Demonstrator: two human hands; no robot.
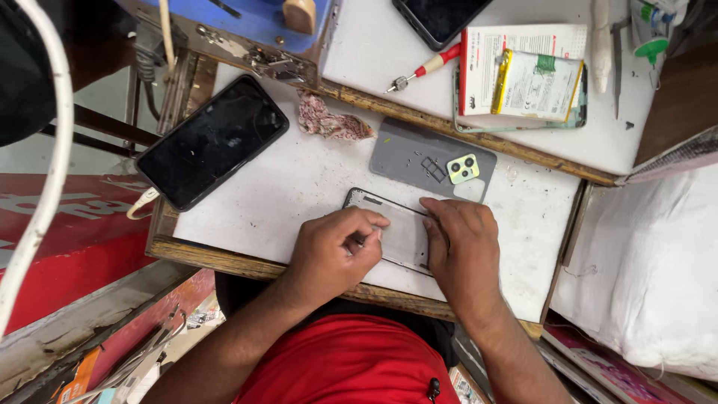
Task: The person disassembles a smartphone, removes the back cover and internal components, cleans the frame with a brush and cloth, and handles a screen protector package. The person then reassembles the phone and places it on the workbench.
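Head view. Left hand (333, 251) at 6 o'clock, fingers curled, pinching a small thin tool, tip on the phone back panel (396, 228). Right hand (464, 243) lies flat, fingers extended, pressing the panel's right edge. Panel lies flat at centre of the white tabletop (284, 187). Grey mat (419, 153) at 12 o'clock; black phone (213, 142) at 10 o'clock.
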